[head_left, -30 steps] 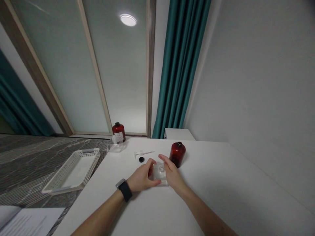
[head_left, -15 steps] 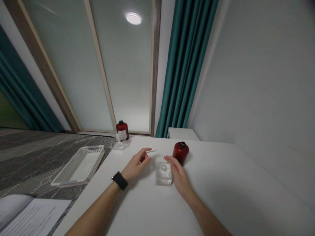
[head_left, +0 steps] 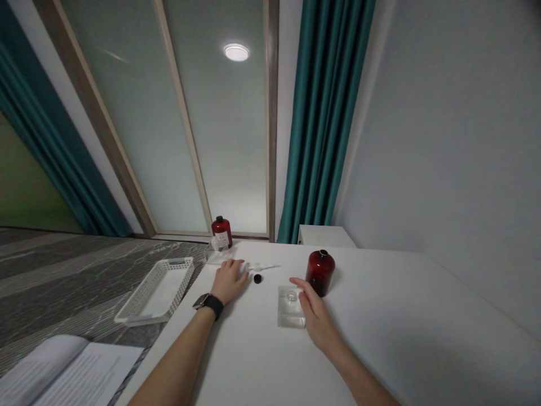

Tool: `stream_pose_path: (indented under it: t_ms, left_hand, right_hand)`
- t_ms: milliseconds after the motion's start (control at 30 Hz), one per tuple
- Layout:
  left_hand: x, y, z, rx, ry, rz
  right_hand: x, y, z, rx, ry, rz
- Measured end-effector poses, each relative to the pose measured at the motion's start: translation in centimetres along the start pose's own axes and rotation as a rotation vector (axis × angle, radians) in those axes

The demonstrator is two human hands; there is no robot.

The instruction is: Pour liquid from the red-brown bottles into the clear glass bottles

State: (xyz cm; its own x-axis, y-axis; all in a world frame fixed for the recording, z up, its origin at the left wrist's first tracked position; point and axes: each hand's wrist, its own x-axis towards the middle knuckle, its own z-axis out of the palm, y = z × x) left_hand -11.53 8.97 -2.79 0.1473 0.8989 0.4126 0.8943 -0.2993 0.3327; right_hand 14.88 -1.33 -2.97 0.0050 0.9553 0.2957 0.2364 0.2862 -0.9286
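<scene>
My left hand (head_left: 228, 282), a watch on its wrist, is over the far left part of the table with its fingers apart. Just right of its fingertips lie a slim whitish stick with a clear end (head_left: 264, 267) and a small black cap (head_left: 257, 278). A square clear glass bottle (head_left: 291, 316) with a round open neck stands mid-table. My right hand (head_left: 315, 313) is along its right side, fingers extended, perhaps touching it. Behind that hand stands an uncapped dark red bottle (head_left: 320, 273).
A second red bottle (head_left: 222, 231) with a black top and white label stands at the table's far left corner, beside a clear plastic container (head_left: 217, 257). Left of the white table (head_left: 262, 361) are a white perforated basket (head_left: 181, 290) and an open booklet (head_left: 101, 369).
My left hand has moved left and spread its fingers, away from the whitish stick. The black cap has come into sight. My right hand stays beside the glass bottle; the view has shifted slightly.
</scene>
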Motion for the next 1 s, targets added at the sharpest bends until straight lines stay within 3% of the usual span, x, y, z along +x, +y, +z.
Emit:
stream_pose_path:
  t_ms: [300,667,867,1000]
  left_hand:
    - [0.2,0.0,0.6,0.056,-0.087,-0.043]
    - [0.8,0.0,0.6,-0.078,-0.046,0.105]
    - [0.9,0.6,-0.2,-0.186,0.08,0.151]
    - [0.8,2.0,-1.9,-0.272,0.253,0.203]
  right_hand:
    - [-0.1,0.0,0.0,-0.042,-0.019,-0.011]
    - [-0.2,-0.2,0.2,-0.065,-0.007,-0.072]
    - [-0.4,-0.8,0.0,-0.207,0.023,-0.155]
    - [-0.6,-1.5,-0.4,-0.354,0.143,-0.336]
